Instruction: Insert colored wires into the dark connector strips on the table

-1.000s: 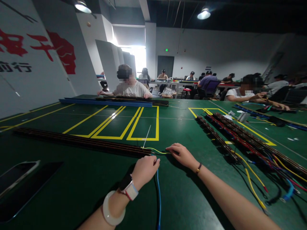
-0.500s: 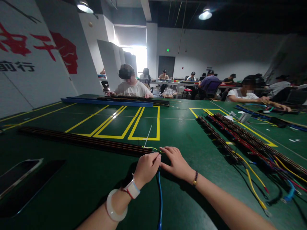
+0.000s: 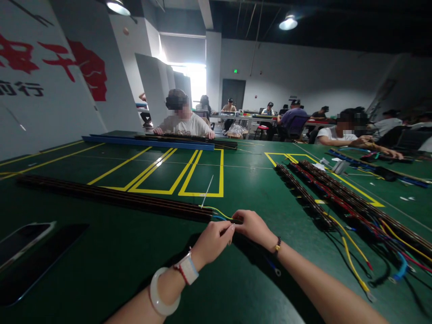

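On green table [image 3: 236, 279], left hand [image 3: 211, 242] and right hand [image 3: 254, 226] fingertips pinched together on thin wires [image 3: 221, 215], beside long dark strip [image 3: 114, 196]

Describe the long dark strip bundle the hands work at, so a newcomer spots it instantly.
On the green table, it lies left of the yellow floor-style boxes: long dark strip bundle, its end at both hands. Unlike the right-hand bundles, only yellow and blue wires leave it.

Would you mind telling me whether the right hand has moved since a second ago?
Yes. The right hand has slid leftward, toward the end of the long dark strip, and now meets the left hand there.
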